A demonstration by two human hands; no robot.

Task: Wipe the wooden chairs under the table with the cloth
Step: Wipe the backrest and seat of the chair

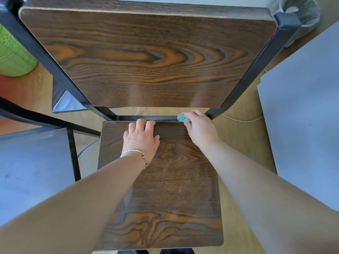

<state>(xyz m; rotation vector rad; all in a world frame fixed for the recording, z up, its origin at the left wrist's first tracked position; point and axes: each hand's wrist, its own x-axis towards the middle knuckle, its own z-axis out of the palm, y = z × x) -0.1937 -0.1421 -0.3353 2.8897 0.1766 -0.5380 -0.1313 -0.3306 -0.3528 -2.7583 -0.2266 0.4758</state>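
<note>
A wooden chair fills the view, with a dark-grained backrest (146,55) above and a seat (170,189) below, both on a black metal frame. My left hand (141,138), with a bracelet on the wrist, lies flat on the rear of the seat, its fingers curled over the back edge. My right hand (200,128) is closed on a small teal cloth (183,117). The cloth presses on the black crossbar (146,118) behind the seat, near the right upright. Most of the cloth is hidden in the hand.
A grey table surface (308,116) stands at the right and another (31,167) at the left, with black frame bars (73,154) beside it. A green perforated bin (12,54) is at far left, a lined waste bin (300,13) at top right. Cables (242,120) lie on the wood floor.
</note>
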